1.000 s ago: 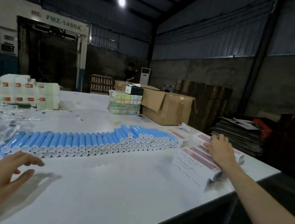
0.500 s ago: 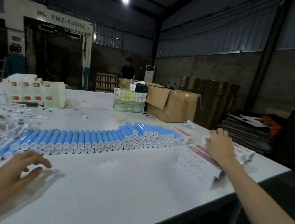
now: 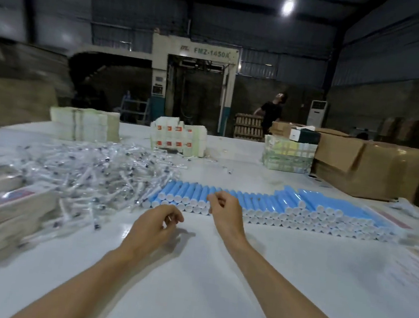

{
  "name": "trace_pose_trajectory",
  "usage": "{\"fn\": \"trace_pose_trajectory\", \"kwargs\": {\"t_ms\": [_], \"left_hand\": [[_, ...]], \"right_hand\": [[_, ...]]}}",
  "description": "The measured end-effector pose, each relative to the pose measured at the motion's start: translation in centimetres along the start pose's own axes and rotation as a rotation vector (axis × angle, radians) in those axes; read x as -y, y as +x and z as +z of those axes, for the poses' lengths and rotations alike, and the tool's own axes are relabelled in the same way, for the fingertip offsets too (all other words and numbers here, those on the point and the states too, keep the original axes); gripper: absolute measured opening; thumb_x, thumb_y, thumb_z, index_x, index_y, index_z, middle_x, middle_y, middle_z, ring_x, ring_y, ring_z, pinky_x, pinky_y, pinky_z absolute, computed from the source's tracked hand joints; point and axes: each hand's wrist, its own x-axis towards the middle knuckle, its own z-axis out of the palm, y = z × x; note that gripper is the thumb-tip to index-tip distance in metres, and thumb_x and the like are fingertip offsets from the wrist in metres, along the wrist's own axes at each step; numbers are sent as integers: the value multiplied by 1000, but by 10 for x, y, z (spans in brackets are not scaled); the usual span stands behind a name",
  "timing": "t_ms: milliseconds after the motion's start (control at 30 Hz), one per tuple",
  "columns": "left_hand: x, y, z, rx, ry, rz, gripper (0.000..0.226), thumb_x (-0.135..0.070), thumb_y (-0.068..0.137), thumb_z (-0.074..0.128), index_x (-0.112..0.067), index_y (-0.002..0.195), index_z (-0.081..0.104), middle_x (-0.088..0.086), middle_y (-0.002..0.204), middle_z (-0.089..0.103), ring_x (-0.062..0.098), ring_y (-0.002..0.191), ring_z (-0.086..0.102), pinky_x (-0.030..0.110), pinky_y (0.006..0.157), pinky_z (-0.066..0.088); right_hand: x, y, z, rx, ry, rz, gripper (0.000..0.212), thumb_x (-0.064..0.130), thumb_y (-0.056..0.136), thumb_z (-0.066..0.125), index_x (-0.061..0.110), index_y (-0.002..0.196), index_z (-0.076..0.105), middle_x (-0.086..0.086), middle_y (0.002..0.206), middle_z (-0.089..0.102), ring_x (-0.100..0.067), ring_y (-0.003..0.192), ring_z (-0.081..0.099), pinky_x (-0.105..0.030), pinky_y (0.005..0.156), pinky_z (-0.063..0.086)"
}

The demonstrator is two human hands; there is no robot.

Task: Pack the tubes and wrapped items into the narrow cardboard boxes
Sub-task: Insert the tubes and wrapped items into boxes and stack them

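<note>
Curl, loose: empty left hand (image 3: pixel 153 227), right hand (image 3: pixel 225 213)

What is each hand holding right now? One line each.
Left hand: open, loosely curled, empty.
Right hand: open, loosely curled by the blue tubes, empty.

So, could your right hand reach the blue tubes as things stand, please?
Probably yes: the right hand is empty and loosely curled, right at the near ends of the tubes, with nothing between them or lying on top.
</note>
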Motion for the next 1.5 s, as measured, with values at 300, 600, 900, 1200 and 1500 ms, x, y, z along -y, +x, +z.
{"fn": "trace_pose_trajectory", "kwargs": {"t_ms": [300,600,900,1200,1500], "left_hand": [[3,1,-42,-38,254,-18,19,-16,102,60,-25,114,72,-10,105,72,10,99,64,38,88,54],[58,-11,-172,-88,1099,-520,60,-50,109,49,-6,150,47,17,156,48,35,145,43,51,121,37],[81,-47,-212,-47,1204,-612,67,-63,106,49,-7,142,56,15,150,54,34,138,50,51,112,44],[-16,-17,-199,-146,517,-227,49,-60,105,48,-15,116,66,7,105,63,16,82,62,27,76,57],[-31,18,-90,-61,-564,-381,53,-58,112,39,-15,114,70,9,94,82,24,72,79,31,59,62]], "right_hand": [[-48,-4,47,146,136,111,17,16,102,64,15,88,74,2,63,67,-7,57,58,-28,60,45],[-51,-3,53,190,160,80,20,18,102,63,19,86,74,1,63,67,-13,58,55,-32,58,44],[-35,-13,48,231,154,43,20,14,102,62,13,86,74,-3,66,66,-12,60,56,-32,61,45],[-29,-14,49,213,148,71,19,11,103,61,9,88,73,-7,68,66,-16,62,56,-33,63,44],[-29,-10,43,173,140,101,17,14,104,61,13,91,72,-3,70,68,-12,60,57,-23,56,45]]}}
